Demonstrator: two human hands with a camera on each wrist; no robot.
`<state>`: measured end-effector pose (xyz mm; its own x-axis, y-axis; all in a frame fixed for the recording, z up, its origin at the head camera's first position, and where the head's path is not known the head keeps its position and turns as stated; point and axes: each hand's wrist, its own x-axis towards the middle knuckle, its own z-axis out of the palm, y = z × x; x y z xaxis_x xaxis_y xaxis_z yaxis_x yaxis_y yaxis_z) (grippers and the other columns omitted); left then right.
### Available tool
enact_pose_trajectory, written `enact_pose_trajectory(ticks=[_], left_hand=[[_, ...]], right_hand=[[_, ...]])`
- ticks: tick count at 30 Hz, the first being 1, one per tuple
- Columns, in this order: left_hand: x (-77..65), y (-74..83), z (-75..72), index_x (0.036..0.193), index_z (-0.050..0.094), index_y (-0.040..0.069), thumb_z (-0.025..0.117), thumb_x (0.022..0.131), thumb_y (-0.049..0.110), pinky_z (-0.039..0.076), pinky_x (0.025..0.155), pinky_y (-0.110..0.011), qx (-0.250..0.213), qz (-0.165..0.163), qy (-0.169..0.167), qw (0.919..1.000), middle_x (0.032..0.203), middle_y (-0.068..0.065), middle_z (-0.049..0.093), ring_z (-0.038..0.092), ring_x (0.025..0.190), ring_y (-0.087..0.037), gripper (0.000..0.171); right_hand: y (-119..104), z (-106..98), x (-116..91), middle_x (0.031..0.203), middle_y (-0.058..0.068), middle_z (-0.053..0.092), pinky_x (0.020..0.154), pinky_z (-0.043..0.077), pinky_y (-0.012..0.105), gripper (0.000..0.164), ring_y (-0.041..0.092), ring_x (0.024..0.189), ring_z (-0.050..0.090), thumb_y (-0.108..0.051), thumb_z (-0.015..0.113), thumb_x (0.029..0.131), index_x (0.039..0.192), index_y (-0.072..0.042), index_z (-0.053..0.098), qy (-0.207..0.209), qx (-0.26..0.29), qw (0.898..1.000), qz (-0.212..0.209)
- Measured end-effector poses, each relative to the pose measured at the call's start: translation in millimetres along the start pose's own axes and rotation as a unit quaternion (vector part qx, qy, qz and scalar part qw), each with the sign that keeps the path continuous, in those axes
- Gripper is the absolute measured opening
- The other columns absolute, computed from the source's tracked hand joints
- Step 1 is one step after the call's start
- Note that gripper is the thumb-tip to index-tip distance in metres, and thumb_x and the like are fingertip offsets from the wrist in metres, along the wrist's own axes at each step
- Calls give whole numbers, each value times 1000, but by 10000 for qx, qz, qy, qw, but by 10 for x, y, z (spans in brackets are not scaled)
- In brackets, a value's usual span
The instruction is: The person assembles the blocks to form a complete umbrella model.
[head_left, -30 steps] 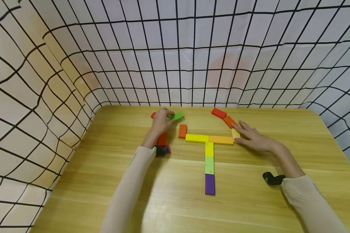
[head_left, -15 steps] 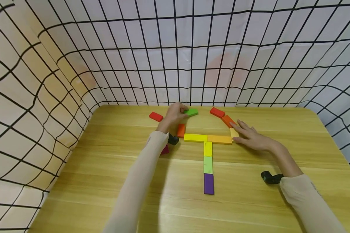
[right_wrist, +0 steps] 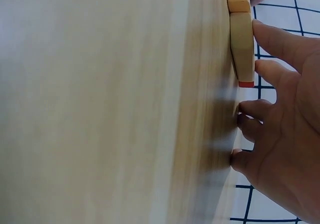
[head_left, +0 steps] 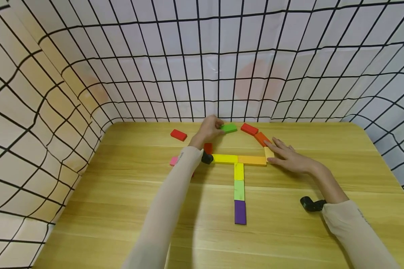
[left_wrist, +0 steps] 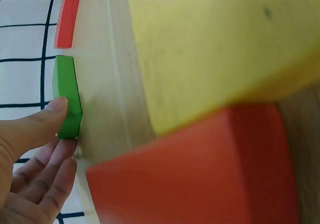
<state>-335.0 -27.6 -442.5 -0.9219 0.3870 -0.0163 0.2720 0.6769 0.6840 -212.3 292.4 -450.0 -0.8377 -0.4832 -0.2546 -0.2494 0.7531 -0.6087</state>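
Observation:
At the far side of the table, my left hand (head_left: 209, 130) pinches a green block (head_left: 229, 128) between thumb and fingers; the left wrist view shows the thumb on top of that green block (left_wrist: 67, 89). Just right of it lies a red block (head_left: 249, 129), followed by an orange block (head_left: 262, 138) and a pale yellow block (head_left: 268, 152) in a curve. My right hand (head_left: 291, 158) rests beside this curve with fingers spread. Its fingertips touch the pale yellow block (right_wrist: 242, 46) and reach the orange one's end.
A yellow block (head_left: 225, 159) and a light orange block (head_left: 251, 160) form a bar. Below it runs a stem of yellow, light green (head_left: 239, 190) and purple (head_left: 240, 212) blocks. A loose red block (head_left: 178, 135) lies left. Black netting (head_left: 219, 67) rises behind the table.
My left hand has carried the green block rightward along the far side, up close to the red block of the curve. My right hand has stayed in place.

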Motion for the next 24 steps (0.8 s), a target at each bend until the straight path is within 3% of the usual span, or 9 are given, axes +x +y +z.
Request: enact_pose_trajectory(ticks=[8, 17, 24], left_hand=[[7, 25, 27, 126, 69, -8, 79, 89, 2, 58, 101, -35, -203, -205, -35, 9996, 128, -20, 62, 67, 120, -31, 39], [4, 49, 66, 124, 73, -3, 78, 91, 6, 58, 98, -32, -72, -153, -9, 9999, 123, -17, 62, 67, 116, -28, 34], [16, 92, 98, 126, 71, -3, 78, 92, 6, 58, 99, -33, -59, -201, -40, 9998, 128, -17, 64, 67, 118, -28, 36]], right_hand=[[29, 2, 0, 172, 27, -7, 123, -7, 73, 75, 48, 159, -10, -42, 51, 108, 167, -14, 14, -4, 33, 10000, 14], [43, 6, -6, 172, 26, -8, 123, -9, 72, 75, 47, 159, -11, -43, 50, 108, 168, -15, 13, 6, 27, 10000, 21], [42, 6, -8, 172, 26, -8, 124, -9, 72, 75, 47, 159, -11, -42, 50, 108, 168, -15, 13, -2, 41, 10000, 40]])
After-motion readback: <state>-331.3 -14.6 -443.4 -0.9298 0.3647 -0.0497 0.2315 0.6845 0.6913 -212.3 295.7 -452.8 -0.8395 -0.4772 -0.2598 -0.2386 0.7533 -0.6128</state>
